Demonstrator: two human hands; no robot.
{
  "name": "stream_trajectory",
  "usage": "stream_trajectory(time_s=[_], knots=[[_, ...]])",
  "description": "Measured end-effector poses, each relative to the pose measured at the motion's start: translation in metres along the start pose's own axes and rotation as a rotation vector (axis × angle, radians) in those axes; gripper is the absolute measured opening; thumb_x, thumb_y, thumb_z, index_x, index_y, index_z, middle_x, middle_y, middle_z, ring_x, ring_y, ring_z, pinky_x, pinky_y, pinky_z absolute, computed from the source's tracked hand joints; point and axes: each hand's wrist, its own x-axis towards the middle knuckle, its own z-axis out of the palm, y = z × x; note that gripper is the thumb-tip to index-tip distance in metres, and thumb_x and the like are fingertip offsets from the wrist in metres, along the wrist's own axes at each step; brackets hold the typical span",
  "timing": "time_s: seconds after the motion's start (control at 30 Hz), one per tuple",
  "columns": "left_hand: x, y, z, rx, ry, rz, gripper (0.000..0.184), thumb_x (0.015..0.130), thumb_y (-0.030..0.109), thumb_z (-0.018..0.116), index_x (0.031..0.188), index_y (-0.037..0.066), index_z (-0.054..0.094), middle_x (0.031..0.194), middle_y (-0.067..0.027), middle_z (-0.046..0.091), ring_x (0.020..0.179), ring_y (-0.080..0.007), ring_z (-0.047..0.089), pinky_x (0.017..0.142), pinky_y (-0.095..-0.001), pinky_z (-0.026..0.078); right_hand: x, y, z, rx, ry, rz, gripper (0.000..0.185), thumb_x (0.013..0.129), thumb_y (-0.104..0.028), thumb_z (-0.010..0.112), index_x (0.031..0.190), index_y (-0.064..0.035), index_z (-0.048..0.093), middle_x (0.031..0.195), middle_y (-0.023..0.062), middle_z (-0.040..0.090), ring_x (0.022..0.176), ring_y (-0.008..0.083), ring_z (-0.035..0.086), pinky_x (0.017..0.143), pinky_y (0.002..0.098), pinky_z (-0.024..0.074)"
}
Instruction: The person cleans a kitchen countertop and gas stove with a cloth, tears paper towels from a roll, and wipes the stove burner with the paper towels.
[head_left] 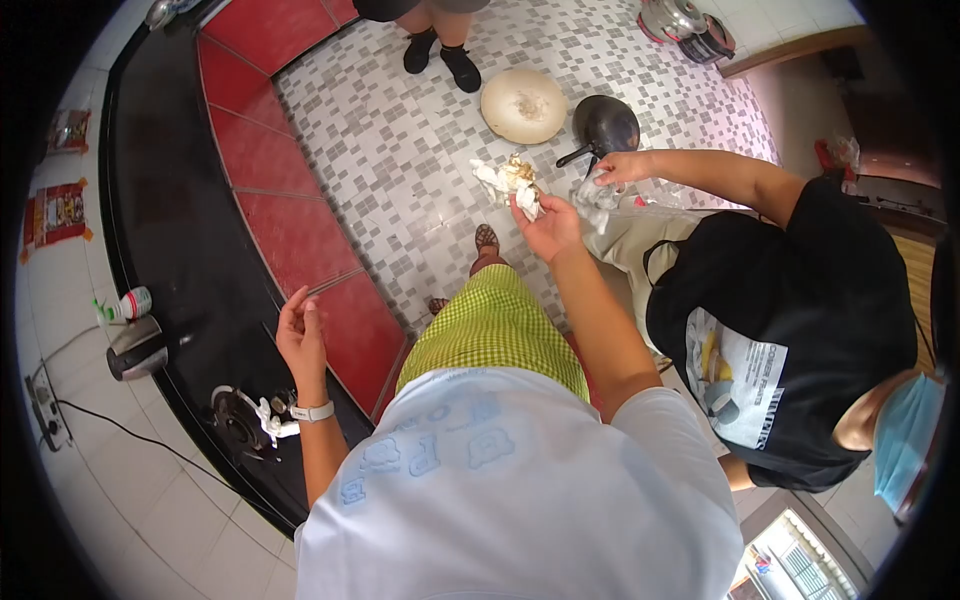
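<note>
Crumpled white tissues (510,182) with brown stains are in my right hand (548,228), held out over the tiled floor. My left hand (302,332) wears a light watch and is open, fingers loosely bent and holding nothing. It hovers by the edge of the black counter (200,180). Behind it, a gas burner (238,420) sits in the counter, with a white crumpled piece (275,422) on its near side. To the right of my right hand, a co-worker's hand (622,168) holds a translucent plastic bag (597,203).
A co-worker in a black shirt (790,300) stands close at right. Another person's shoes (440,60) are ahead. On the floor lie a cream round lid or pan (523,106) and a black wok (606,125). A kettle (137,348) and spray bottle (130,303) stand at left.
</note>
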Motion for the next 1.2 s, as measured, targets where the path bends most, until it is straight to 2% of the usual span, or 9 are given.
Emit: stream_trajectory(time_s=[0.17,0.2,0.37,0.63,0.77,0.83,0.97,1.03,1.2], knots=[[0.023,0.042,0.035,0.11,-0.034,0.058,0.027,0.092,0.014,0.056,0.114,0.0,0.057,0.096,-0.0026,0.06,0.082,-0.0062,0.055,0.072,-0.0194,0.046,0.042,-0.004,0.014,-0.132,0.083,-0.061,0.039,0.082,-0.001,0.05,0.12,0.0067,0.046,0.12,0.0165,0.05,0.107,0.0262,0.052,0.097,0.0362,0.0424],[0.027,0.05,0.041,0.153,-0.037,0.075,0.027,0.092,0.015,0.055,0.114,0.0,0.057,0.096,-0.0024,0.06,0.083,-0.0065,0.055,0.072,-0.0198,0.046,0.049,-0.006,0.015,-0.081,-0.011,-0.034,0.04,0.082,0.001,0.052,0.121,0.0067,0.045,0.119,0.0169,0.05,0.107,0.0263,0.052,0.095,0.0356,0.0431],[0.059,0.083,0.068,0.169,-0.172,0.026,0.028,0.092,0.015,0.055,0.115,0.0,0.057,0.096,-0.0025,0.06,0.083,-0.0068,0.055,0.072,-0.0206,0.045,0.058,-0.008,0.046,-0.062,0.13,-0.029,0.046,0.08,0.007,0.046,0.126,0.0081,0.041,0.12,0.0165,0.051,0.107,0.0247,0.053,0.093,0.0334,0.0451],[0.111,0.093,0.092,0.243,-0.384,0.163,0.027,0.092,0.013,0.054,0.115,-0.001,0.057,0.098,-0.0052,0.062,0.084,-0.0076,0.056,0.073,-0.0208,0.045,0.082,0.014,0.019,-0.088,-0.085,-0.067,0.046,0.071,0.011,0.044,0.117,0.0111,0.048,0.109,0.0154,0.057,0.096,0.0241,0.058,0.082,0.0331,0.0488],[0.138,0.08,0.096,0.242,-0.525,0.254,0.027,0.092,0.013,0.054,0.115,-0.001,0.057,0.097,-0.0069,0.062,0.081,-0.0086,0.057,0.073,-0.0222,0.046,0.056,0.027,-0.013,-0.305,0.324,-0.309,0.039,0.071,0.009,0.05,0.109,0.0073,0.056,0.101,0.0135,0.061,0.088,0.0241,0.061,0.077,0.0341,0.0508],[0.152,0.072,0.097,0.205,-0.618,0.263,0.027,0.092,0.013,0.054,0.115,-0.001,0.057,0.095,-0.0065,0.062,0.079,-0.009,0.057,0.073,-0.0224,0.047,0.049,0.035,-0.076,-0.776,0.618,-0.396,0.033,0.07,-0.003,0.059,0.102,0.0016,0.064,0.099,0.0148,0.066,0.091,0.0244,0.062,0.08,0.0343,0.0495],[0.166,0.069,0.111,0.246,-0.738,0.255,0.026,0.092,0.013,0.055,0.115,0.001,0.058,0.093,-0.0053,0.062,0.077,-0.0088,0.057,0.069,-0.0219,0.046,-0.037,0.047,-0.172,-1.156,0.951,-0.448,0.032,0.069,-0.013,0.064,0.1,-0.0107,0.068,0.095,0.0115,0.068,0.088,0.0235,0.064,0.08,0.0321,0.0492],[0.164,0.078,0.117,0.355,-0.782,0.262,0.026,0.091,0.013,0.055,0.114,0.001,0.058,0.094,-0.0053,0.062,0.075,-0.0085,0.057,0.067,-0.0218,0.046,-0.091,0.058,-0.207,-1.14,1.053,-0.438,0.031,0.069,-0.014,0.064,0.099,-0.0081,0.068,0.093,0.0124,0.068,0.086,0.0231,0.065,0.079,0.0315,0.0494],[0.147,0.074,0.137,0.287,-0.869,0.384,0.026,0.091,0.013,0.055,0.114,0.0,0.058,0.093,-0.0061,0.063,0.075,-0.0088,0.058,0.067,-0.0219,0.046,-0.18,0.096,-0.262,-0.663,1.153,-0.612,0.03,0.067,-0.006,0.064,0.096,-0.0028,0.068,0.088,0.0113,0.068,0.082,0.0183,0.063,0.073,0.029,0.0493]])
